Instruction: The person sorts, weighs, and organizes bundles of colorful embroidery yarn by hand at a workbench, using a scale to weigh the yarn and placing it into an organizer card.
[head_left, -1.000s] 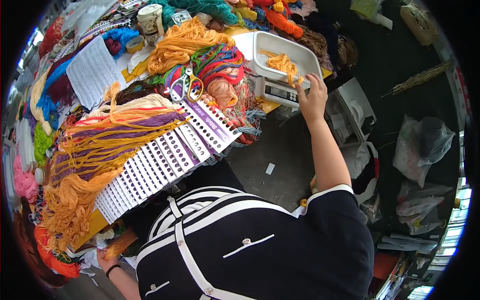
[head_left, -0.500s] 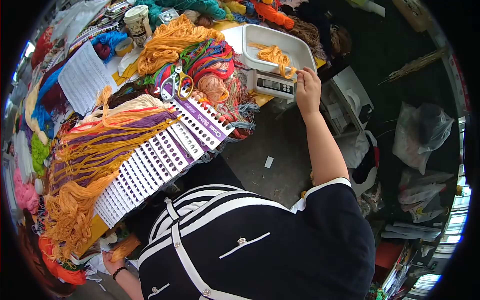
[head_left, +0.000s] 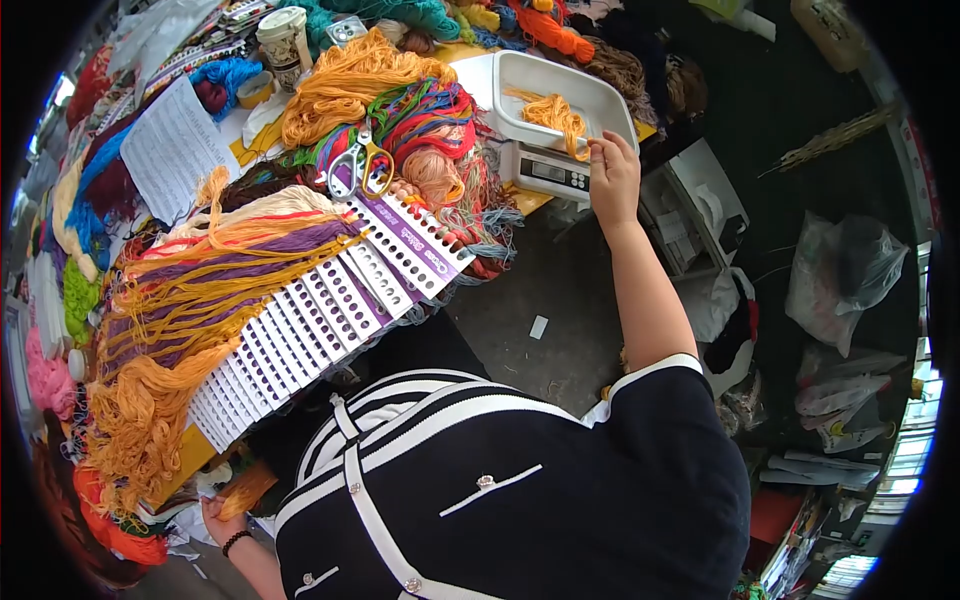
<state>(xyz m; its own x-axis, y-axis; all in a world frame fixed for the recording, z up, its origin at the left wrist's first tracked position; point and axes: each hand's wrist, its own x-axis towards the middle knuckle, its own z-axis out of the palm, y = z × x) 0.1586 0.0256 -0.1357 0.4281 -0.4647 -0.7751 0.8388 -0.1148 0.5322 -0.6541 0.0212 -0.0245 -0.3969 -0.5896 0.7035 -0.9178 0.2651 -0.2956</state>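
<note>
My right hand (head_left: 614, 178) is at the front edge of a white tray (head_left: 516, 68), its fingers closed on the end of an orange thread bundle (head_left: 556, 115) that lies partly in the tray. The tray sits on a digital scale (head_left: 548, 171). At the lower left, my left hand (head_left: 222, 520) holds an orange-brown yarn bundle (head_left: 246, 490) below the table edge. Scissors (head_left: 360, 168) rest on multicoloured skeins (head_left: 425, 125), beside white punched thread cards (head_left: 330, 300) with purple, yellow and red threads.
Orange yarn (head_left: 150, 430) hangs over the table's left corner. A paper cup (head_left: 284, 48) and a printed sheet (head_left: 178, 150) lie among yarns at the back. A white box (head_left: 697, 205) and plastic bags (head_left: 845, 265) are on the right.
The camera view has shifted slightly, moving the table items a little to the right. Both hands keep nearly the same places and their hold.
</note>
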